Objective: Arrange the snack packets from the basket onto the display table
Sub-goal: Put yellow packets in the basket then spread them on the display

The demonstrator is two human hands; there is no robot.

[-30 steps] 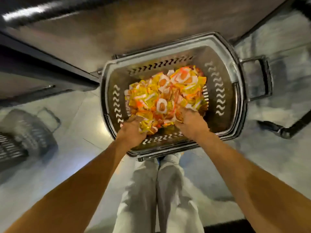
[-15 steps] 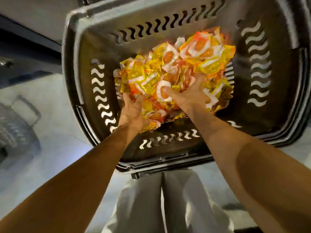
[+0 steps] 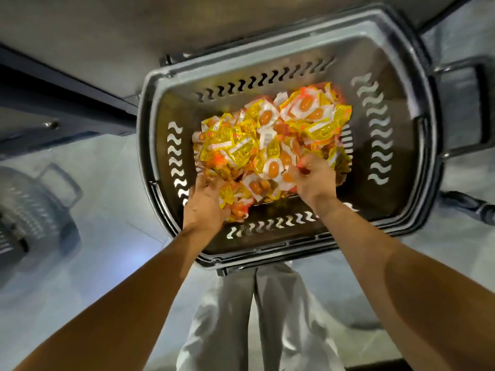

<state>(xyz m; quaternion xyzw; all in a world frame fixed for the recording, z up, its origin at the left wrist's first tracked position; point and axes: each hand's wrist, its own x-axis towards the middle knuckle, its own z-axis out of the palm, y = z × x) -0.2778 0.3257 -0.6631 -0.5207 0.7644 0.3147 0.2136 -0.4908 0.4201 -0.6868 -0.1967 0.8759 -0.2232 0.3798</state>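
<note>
Both arms reach down into the basket (image 3: pixel 166 108). The left hand (image 3: pixel 206 199) is curled round some snack packets (image 3: pixel 270 135) at the pile's near edge, and the right hand (image 3: pixel 313 178) pinches a few just beside it. The whole pile sits inside the basket.

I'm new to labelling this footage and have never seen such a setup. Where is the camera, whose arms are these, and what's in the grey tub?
There is no machine here: a person works with bare hands. The single camera sits on their head and looks down, so both arms reach in from the bottom of the picture, with their pale trousers between them. The grey tub is a slotted plastic basket holding a pile of yellow and orange packets of snacks. The left hand digs into the near edge of the pile, fingers curled round some packets. The right hand has its grip on packets nearer the middle. A second basket, blurred, shows at the left.
</note>
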